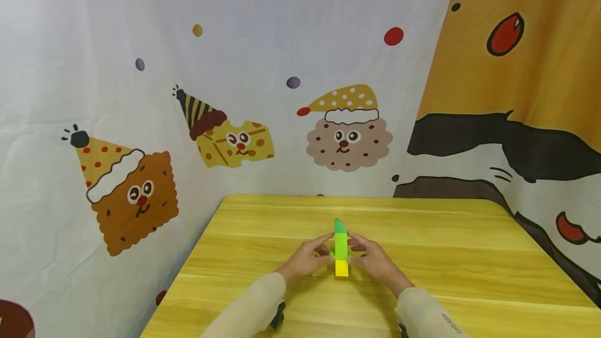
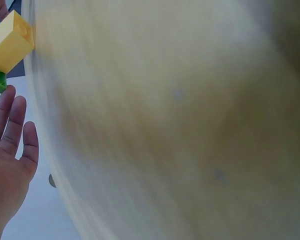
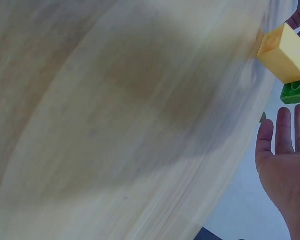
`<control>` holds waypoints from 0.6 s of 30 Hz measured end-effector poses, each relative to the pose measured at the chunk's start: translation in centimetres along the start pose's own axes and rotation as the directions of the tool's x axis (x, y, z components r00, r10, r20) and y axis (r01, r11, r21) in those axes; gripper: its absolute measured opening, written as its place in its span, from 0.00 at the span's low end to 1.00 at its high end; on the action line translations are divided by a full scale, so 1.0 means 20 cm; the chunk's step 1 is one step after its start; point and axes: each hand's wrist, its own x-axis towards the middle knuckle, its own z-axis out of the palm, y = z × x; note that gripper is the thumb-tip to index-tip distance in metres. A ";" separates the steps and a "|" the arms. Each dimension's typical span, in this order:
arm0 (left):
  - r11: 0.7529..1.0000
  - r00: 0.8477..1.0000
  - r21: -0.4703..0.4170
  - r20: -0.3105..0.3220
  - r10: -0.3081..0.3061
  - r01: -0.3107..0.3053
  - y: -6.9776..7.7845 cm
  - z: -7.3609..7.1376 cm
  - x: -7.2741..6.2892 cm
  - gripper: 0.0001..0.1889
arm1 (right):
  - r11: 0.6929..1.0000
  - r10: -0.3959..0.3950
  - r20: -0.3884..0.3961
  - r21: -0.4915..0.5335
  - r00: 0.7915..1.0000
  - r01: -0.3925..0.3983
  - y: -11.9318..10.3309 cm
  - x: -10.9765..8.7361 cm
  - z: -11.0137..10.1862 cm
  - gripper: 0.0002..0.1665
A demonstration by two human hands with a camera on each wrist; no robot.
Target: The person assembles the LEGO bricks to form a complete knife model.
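A small tower of toy building blocks (image 1: 341,246) stands upright between my two hands, over the middle of the table. Its base is a yellow block (image 1: 341,268), light green sits above, and a darker green sloped piece (image 1: 340,226) tops it. Small green studded parts stick out on both sides; one shows in the right wrist view as a green piece (image 3: 294,93). My left hand (image 1: 307,260) holds the tower from the left with thumb and fingertips. From the other side, my right hand (image 1: 375,261) does likewise. The lower fingers (image 2: 15,125) of the left hand extend fairly straight.
The wood-grain table (image 1: 263,218) spreads around the tower, its far edge near a white cloth backdrop (image 1: 263,40) printed with cartoon food figures. Dark bands (image 1: 278,316) are worn under the sleeves at the wrists.
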 end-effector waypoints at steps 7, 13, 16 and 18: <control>1.000 1.000 0.015 0.002 -0.023 0.023 -0.01 0.01 0.01 0.37 | 1.000 -0.021 0.053 -0.022 0.998 0.022 0.02 0.00 0.00 0.44; 0.998 0.998 0.031 0.011 -0.059 0.059 -0.02 0.00 0.01 0.38 | 0.999 -0.039 0.081 -0.024 0.996 0.041 0.04 0.00 0.00 0.43; 0.997 0.997 0.039 0.013 -0.074 0.073 -0.01 0.00 0.01 0.37 | 0.998 -0.046 0.100 -0.031 0.994 0.049 0.04 0.00 0.00 0.42; 0.995 0.996 0.045 0.015 -0.086 0.085 -0.02 0.00 0.01 0.36 | 0.998 -0.039 0.109 -0.037 0.993 0.043 0.04 -0.01 0.00 0.41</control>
